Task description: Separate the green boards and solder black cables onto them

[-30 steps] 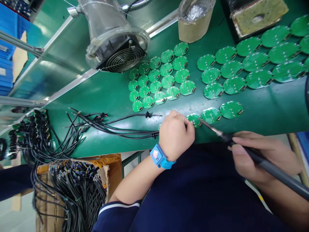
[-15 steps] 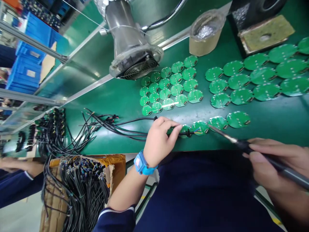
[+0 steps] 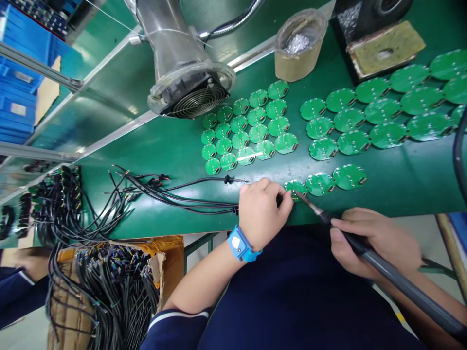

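My right hand [image 3: 375, 238] is closed round the handle of a soldering iron [image 3: 408, 287], whose tip points left at the edge of a small round green circuit board [image 3: 298, 185]. Beside that board my left hand [image 3: 260, 206] pinches the end of a black cable; the fingers hide most of this end. A blue watch [image 3: 241, 244] is on the left wrist. More black cables [image 3: 197, 203] run leftward from under the hand. Two further boards, one of them the near board [image 3: 319, 184], lie in line to the right.
Behind are rows of green boards [image 3: 258, 132]. Farther back stand a fume extractor [image 3: 197, 97], a cardboard ring [image 3: 294, 65] with shiny metal inside, and a yellow sponge [image 3: 386, 48]. A box of cables [image 3: 171, 262] is at lower left; a co-worker's arm [image 3: 36, 265] shows beyond.
My left hand has moved right along the row, to the board under the iron's tip. My right hand has brought the soldering iron left and closer to the left fingers. The view has shifted.
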The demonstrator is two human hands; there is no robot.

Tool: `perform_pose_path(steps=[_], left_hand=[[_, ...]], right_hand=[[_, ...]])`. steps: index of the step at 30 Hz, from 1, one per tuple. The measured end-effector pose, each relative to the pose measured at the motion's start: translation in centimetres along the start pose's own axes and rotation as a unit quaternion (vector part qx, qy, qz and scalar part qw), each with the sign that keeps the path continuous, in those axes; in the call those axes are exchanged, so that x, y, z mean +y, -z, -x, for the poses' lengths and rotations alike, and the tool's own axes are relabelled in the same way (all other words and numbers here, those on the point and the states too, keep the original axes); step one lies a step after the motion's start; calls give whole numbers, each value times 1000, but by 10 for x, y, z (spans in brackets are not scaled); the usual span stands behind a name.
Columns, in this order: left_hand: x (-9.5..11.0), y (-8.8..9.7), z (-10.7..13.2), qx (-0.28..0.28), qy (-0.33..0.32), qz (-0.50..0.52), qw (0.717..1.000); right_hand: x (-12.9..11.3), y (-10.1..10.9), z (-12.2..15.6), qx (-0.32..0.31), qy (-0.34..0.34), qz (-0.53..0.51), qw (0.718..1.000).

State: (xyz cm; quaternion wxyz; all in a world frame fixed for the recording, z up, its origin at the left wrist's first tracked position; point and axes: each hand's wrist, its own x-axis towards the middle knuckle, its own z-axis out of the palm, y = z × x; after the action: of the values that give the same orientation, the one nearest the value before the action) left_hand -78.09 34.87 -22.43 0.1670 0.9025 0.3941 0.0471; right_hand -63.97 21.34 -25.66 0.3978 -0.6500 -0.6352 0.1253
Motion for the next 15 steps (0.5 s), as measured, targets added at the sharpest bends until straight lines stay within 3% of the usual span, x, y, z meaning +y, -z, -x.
perform_pose_path(steps=[3,8,15], left_hand=[[0,-2,-2,3,-15,-2,1000],[-3,-3,-3,6,-43,-1,999],[-1,-7,0,40,-51,8,998]], right_hand=[[1,1,3,33,-10,-35,999],[2,11,4,141,-50,-114,982],[13,14,6,184,-108,-149,966]])
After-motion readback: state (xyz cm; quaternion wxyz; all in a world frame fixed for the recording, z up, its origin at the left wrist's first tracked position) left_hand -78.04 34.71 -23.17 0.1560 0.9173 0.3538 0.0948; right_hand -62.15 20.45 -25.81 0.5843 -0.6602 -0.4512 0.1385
